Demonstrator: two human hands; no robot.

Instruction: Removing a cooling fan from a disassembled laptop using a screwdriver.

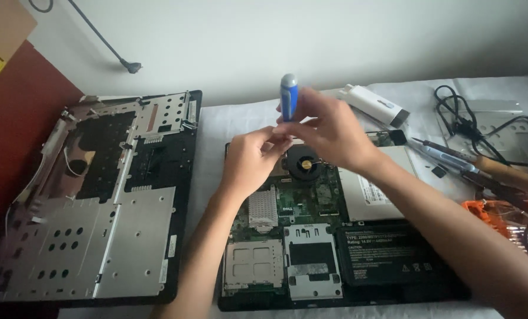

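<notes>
Over the opened black laptop base (335, 260), near its round black fan (303, 162), a blue-and-grey screwdriver (288, 95) is held upright by the closed right hand (329, 133) and steadied by the pinching left hand (253, 156), so a screw seems worked on.

Both hands raised together, left hand (249, 158) pinching, right hand (329, 133) gripping.

Glossy blue plastic screwdriver handle (288, 94); matt silvery metal laptop cover (98, 236); white cloth (216, 121).
</notes>
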